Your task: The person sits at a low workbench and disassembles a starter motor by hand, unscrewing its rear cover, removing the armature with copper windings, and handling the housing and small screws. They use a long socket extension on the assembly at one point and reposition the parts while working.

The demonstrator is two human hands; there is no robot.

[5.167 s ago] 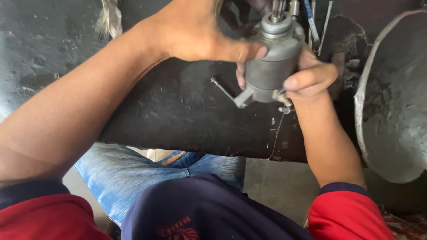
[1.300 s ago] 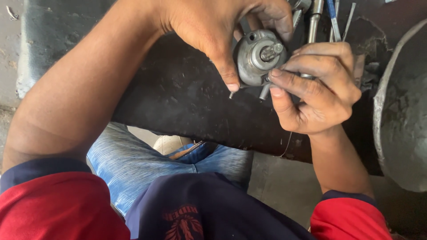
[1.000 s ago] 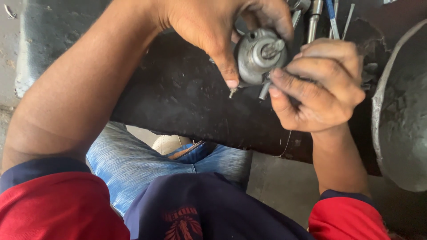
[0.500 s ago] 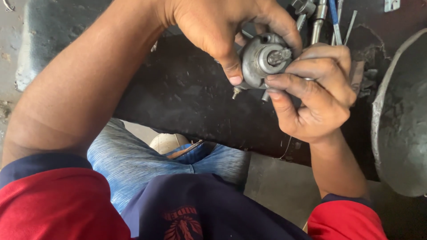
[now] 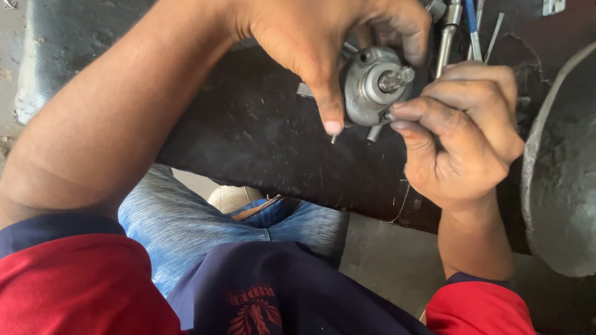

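Observation:
My left hand [image 5: 323, 43] grips a small round grey metal part [image 5: 372, 87] with a short shaft sticking out of its centre, held above a dark, greasy workbench [image 5: 261, 142]. My right hand [image 5: 462, 136] is curled, thumb and forefinger pinched against the part's right edge; whatever small thing it pinches is hidden by the fingers. A thin pin and a stub stick out below the part.
Several slim tools, one with a blue handle [image 5: 472, 25], lie on the bench behind the hands. A large grey metal basin [image 5: 559, 186] stands at the right. Blue jeans [image 5: 205, 229] and concrete floor [image 5: 385, 260] show below the bench.
The part was held upright with its side showing; now it is tilted with its shaft end facing me. My right hand has moved from under it to pinch at its right edge.

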